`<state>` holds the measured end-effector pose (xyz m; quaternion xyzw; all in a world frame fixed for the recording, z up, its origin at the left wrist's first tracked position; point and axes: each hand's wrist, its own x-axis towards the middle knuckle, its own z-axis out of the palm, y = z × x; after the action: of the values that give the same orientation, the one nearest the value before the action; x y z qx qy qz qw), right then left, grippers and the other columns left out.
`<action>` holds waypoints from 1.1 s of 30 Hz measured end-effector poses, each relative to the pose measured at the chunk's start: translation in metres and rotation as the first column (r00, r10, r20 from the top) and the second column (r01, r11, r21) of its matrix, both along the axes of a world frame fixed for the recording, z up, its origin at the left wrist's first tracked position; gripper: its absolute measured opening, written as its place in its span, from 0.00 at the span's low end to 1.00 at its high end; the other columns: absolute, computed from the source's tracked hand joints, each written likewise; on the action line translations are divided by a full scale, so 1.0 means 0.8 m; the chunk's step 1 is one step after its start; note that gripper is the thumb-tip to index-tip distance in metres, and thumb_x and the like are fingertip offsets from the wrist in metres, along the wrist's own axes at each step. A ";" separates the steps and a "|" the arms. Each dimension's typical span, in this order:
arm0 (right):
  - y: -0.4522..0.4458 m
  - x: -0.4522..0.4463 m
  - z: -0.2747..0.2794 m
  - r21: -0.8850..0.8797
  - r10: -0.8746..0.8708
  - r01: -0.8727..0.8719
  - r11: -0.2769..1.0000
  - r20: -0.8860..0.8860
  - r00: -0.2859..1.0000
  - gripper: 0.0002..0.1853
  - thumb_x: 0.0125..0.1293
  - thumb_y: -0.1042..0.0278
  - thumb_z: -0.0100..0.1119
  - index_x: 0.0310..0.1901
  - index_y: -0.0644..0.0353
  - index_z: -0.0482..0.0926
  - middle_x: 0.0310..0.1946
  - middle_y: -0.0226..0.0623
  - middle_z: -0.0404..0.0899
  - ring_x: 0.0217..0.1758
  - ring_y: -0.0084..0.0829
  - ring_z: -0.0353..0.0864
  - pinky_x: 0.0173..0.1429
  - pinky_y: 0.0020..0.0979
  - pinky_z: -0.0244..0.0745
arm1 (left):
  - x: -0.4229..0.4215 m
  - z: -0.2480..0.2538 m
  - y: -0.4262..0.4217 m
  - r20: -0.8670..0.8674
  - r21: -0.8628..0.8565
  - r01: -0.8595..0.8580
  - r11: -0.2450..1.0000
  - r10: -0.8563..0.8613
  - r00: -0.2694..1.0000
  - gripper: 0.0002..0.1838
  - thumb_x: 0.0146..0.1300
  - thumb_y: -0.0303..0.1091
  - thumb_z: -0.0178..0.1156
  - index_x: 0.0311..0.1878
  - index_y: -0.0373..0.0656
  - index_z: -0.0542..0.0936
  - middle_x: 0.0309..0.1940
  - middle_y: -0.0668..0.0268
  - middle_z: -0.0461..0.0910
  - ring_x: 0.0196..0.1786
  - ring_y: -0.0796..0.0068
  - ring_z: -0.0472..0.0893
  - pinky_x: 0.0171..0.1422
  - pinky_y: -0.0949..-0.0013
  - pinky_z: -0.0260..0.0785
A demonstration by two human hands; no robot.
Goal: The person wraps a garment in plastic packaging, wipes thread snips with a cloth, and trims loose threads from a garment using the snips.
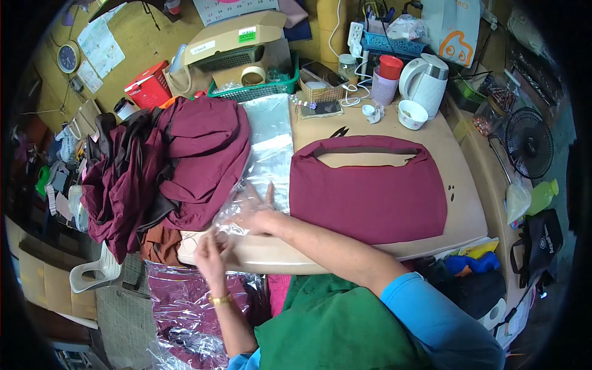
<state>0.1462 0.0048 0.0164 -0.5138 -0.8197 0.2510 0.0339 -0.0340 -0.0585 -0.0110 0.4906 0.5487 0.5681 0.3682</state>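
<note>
plastic (pixel 267 148) lies at the spread right hand (pixel 251 214), maroon bag (pixel 370 203) rightward; closed left hand (pixel 213 253), nearby, seemingly pinches plastic.

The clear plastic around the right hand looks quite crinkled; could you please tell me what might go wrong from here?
The clear plastic is bunched around the right hand, so it might crease or tear if pulled hard. The maroon pile lies right beside it and could get dragged along. The right forearm passes close to the flat maroon bag's lower edge and might rumple it.
</note>
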 end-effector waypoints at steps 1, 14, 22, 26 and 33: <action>0.009 0.000 -0.003 -0.011 -0.013 0.013 1.000 0.031 0.999 0.24 0.69 0.43 0.43 0.67 0.25 0.69 0.78 0.40 0.46 0.81 0.53 0.25 0.63 0.82 0.13 | -0.005 0.025 -0.013 0.048 0.047 0.012 0.999 -0.015 0.999 0.12 0.73 0.34 0.54 0.47 0.35 0.81 0.31 0.66 0.81 0.31 0.79 0.81 0.38 0.77 0.78; -0.034 -0.024 0.016 0.055 0.296 -0.292 0.955 -0.249 0.922 0.25 0.74 0.41 0.40 0.61 0.43 0.77 0.65 0.47 0.68 0.70 0.43 0.63 0.69 0.59 0.51 | -0.121 0.228 -0.137 -0.353 0.812 -0.341 0.475 0.863 0.361 0.09 0.60 0.26 0.59 0.44 0.38 0.81 0.25 0.66 0.77 0.27 0.78 0.75 0.30 0.76 0.64; -0.140 0.122 0.026 -0.630 -0.629 -0.227 0.742 -0.772 0.087 0.15 0.71 0.63 0.58 0.47 0.69 0.78 0.44 0.41 0.82 0.43 0.26 0.82 0.46 0.26 0.79 | 0.171 0.083 -0.106 -0.694 0.165 0.588 0.792 -0.330 0.639 0.05 0.55 0.22 0.62 0.32 0.40 0.76 0.23 0.58 0.75 0.25 0.57 0.76 0.31 0.61 0.69; -0.170 0.210 0.016 -0.369 -0.471 0.369 0.853 -0.848 0.242 0.10 0.72 0.69 0.54 0.40 0.66 0.82 0.34 0.35 0.84 0.32 0.19 0.81 0.37 0.21 0.77 | 0.202 0.109 -0.108 -0.700 -0.111 0.875 0.472 -0.662 0.269 0.12 0.60 0.24 0.61 0.47 0.36 0.80 0.38 0.52 0.83 0.38 0.53 0.84 0.42 0.60 0.76; -0.220 0.307 -0.003 -0.054 -0.536 0.724 0.687 -0.711 0.456 0.07 0.68 0.69 0.58 0.40 0.65 0.80 0.25 0.37 0.82 0.26 0.23 0.80 0.30 0.29 0.73 | 0.235 0.174 0.013 -0.700 0.243 0.663 0.708 -0.344 0.625 0.07 0.61 0.22 0.60 0.41 0.36 0.84 0.29 0.58 0.83 0.29 0.73 0.81 0.35 0.70 0.72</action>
<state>0.3922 -0.1713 0.0142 -0.6437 -0.5193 0.2802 0.4873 0.1537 -0.0481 0.1278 0.8582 0.3105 0.3638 0.1864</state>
